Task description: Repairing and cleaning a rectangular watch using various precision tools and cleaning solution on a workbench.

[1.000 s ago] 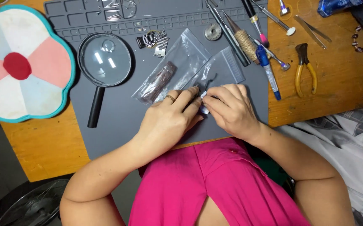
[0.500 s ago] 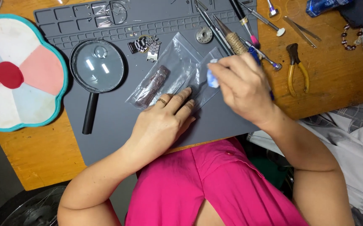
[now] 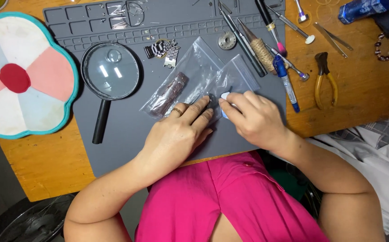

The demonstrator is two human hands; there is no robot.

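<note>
Clear plastic bags (image 3: 212, 78) lie on the grey mat (image 3: 127, 130); left hand (image 3: 176, 134) flat, right-hand fingers (image 3: 230, 105) pinch something pale.

Hidden and cut off around the two hands

The left hand (image 3: 178, 134) and right hand (image 3: 252, 118) meet over a small dark piece, too covered by fingertips to identify; the right fingers hide most of a small whitish-blue object (image 3: 225, 96). The clear plastic bag (image 3: 194, 71) under the left fingers blurs the brown strap (image 3: 169, 92) inside. Far above the hands, the grey mat (image 3: 127, 134) runs off the top edge, its tray contents too small to tell. Far up-right of the right hand, a blue packet (image 3: 362, 9) is cut off.
</note>
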